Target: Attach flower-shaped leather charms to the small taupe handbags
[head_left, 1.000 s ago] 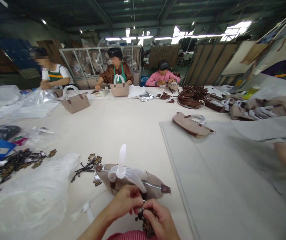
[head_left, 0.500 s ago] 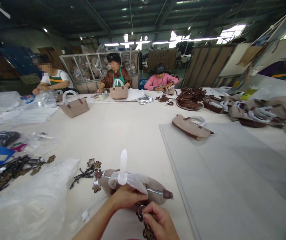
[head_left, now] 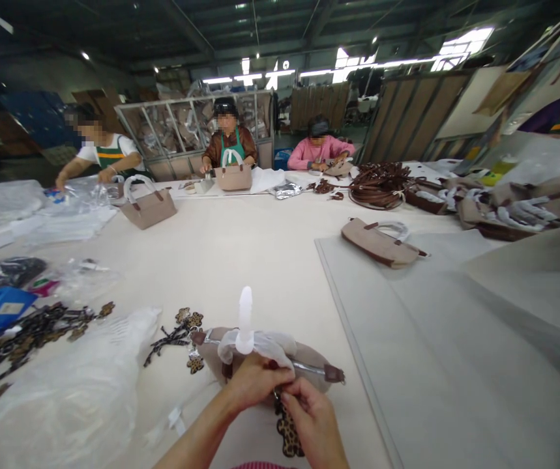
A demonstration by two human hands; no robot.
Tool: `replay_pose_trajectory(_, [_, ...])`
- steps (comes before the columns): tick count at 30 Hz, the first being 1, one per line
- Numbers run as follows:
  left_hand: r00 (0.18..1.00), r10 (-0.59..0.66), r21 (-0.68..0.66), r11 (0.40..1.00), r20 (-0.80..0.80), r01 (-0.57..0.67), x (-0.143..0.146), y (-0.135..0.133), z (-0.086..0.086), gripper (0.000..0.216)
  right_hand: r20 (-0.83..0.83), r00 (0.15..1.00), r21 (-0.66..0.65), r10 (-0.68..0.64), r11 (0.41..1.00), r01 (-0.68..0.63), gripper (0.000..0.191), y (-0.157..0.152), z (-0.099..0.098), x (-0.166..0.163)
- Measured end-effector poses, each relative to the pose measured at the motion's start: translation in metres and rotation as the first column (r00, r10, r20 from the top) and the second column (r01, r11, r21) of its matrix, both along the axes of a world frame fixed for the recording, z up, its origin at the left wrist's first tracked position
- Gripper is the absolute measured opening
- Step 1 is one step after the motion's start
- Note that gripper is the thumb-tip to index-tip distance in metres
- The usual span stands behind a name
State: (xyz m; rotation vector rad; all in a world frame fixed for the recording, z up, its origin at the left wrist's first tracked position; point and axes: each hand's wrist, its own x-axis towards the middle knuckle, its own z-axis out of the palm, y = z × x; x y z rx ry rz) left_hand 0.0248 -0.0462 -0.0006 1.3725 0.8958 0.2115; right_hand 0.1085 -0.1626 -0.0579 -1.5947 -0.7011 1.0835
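Observation:
A beige handbag (head_left: 311, 358) with brown end tabs and a silver zip stands before me. White wrapping covers its handles (head_left: 272, 343), and a white plastic loop (head_left: 245, 319) sticks up from them. My left hand (head_left: 255, 384) is closed at the base of the near handle. Beside it, my right hand (head_left: 313, 417) pinches the top of a leopard-print bag charm (head_left: 289, 433), which hangs against the bag's front. The fingertips of both hands nearly meet; the charm's clasp is mostly hidden between them. Another leopard-print flower charm (head_left: 194, 361) lies at the bag's left end.
More charms (head_left: 40, 332) and a crumpled clear plastic bag (head_left: 79, 391) lie left. Handbags (head_left: 148, 208) (head_left: 382, 244) rest farther off, near coiled brown straps (head_left: 380, 185). Grey sheeting (head_left: 431, 339) covers the right side. Several people work across the table.
My right hand has brought the charm's top up to my left fingers beside the handle. The charm hangs more fully in view. Across the table, the person at left has reached outward.

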Motion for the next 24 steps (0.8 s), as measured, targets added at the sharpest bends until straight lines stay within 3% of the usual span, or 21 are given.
replay_pose_trajectory(9, [0.994, -0.003, 0.011, 1.000, -0.106, 0.004, 0.004, 0.005, -0.009, 0.008, 0.070, 0.997, 0.020, -0.027, 0.999, 0.026, 0.030, 0.005, 0.001, -0.009])
replay_pose_trajectory(17, [1.000, 0.011, -0.026, 1.000, -0.019, -0.012, 0.003, 0.003, -0.016, 0.011, -0.238, 0.946, -0.124, -0.219, 0.973, 0.194, 0.030, 0.006, -0.008, -0.009])
replay_pose_trajectory(24, [0.998, 0.041, 0.056, 0.998, -0.051, -0.038, 0.005, 0.002, -0.014, 0.016, -0.110, 0.944, -0.113, -0.310, 0.948, 0.298, 0.033, 0.012, -0.005, -0.014])
